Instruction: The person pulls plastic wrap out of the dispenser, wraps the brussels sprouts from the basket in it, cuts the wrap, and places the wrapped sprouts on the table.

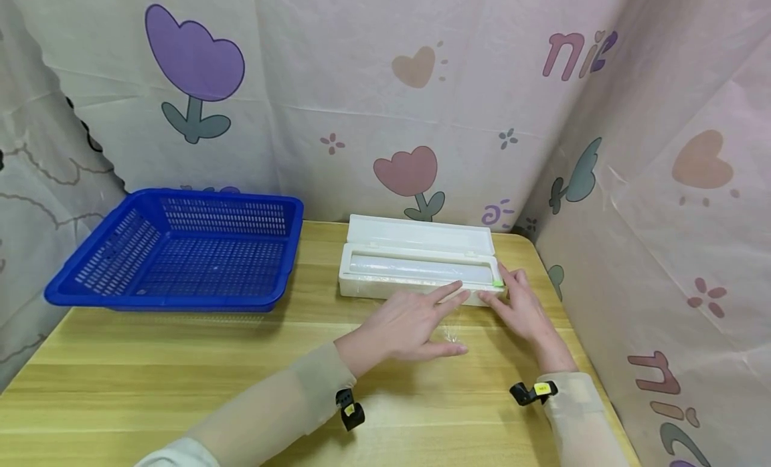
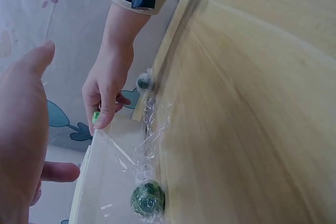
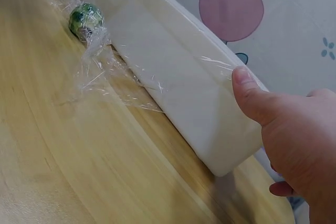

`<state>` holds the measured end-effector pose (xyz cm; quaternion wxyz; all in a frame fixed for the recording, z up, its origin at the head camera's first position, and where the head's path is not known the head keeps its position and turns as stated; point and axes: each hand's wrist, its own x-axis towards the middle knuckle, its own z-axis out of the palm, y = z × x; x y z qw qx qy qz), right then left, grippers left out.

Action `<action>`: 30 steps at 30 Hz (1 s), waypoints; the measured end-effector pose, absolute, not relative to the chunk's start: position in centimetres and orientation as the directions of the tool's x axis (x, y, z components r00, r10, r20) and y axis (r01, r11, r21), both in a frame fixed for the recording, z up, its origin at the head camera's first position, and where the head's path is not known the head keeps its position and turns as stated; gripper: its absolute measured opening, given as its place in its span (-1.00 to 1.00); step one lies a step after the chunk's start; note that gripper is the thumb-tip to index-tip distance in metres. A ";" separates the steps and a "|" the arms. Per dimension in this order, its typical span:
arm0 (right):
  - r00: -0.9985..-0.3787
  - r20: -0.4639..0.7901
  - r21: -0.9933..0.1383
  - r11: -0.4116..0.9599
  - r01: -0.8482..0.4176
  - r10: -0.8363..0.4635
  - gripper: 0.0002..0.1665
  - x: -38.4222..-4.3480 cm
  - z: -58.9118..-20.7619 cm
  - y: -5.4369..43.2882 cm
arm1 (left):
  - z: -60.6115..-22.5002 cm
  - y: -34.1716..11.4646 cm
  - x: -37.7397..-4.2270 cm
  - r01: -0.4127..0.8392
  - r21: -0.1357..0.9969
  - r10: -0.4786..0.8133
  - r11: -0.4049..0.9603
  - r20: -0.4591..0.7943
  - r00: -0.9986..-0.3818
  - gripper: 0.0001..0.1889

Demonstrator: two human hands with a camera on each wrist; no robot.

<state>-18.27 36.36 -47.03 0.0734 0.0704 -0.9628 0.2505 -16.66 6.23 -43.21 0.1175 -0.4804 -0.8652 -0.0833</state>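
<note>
A white cling film box (image 1: 421, 288) stands on the table with its lid (image 1: 421, 234) raised and a film roll (image 1: 415, 266) inside. My right hand (image 1: 524, 306) grips its right end, thumb on the front, beside a small green slide cutter (image 1: 498, 284). Spread fingers mark my left hand (image 1: 415, 323), held before the box's front; whether it touches the film cannot be told. Along the box's foot, the left wrist view has a round green thing (image 2: 148, 199) wrapped in clear film (image 2: 149, 153), and a smaller wrapped round thing (image 2: 143, 81) farther off. My left hand hides them in the head view.
A blue plastic basket (image 1: 277, 279) sits at the table's left. Flower-printed cloth (image 1: 301, 65) hangs behind the wooden table (image 1: 241, 380) and along its right side. The box stands close to the back edge.
</note>
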 end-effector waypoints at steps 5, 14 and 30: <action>-0.979 0.177 -0.474 0.863 -0.172 -0.098 0.08 -18.3 -47.4 36.6 | -43.1 7.7 -17.8 0.866 -0.006 0.835 0.501 0.265 -0.481 0.04; -0.976 0.195 -0.492 0.852 -0.180 -0.094 0.02 -18.3 -47.8 37.0 | -42.9 10.6 -19.8 0.870 -0.005 0.844 0.492 0.246 -0.476 -0.01; -0.968 0.226 -0.514 0.831 -0.213 -0.109 -0.05 -18.4 -48.2 37.0 | -43.3 14.6 -22.1 0.872 -0.057 0.871 0.486 0.117 -0.478 -0.05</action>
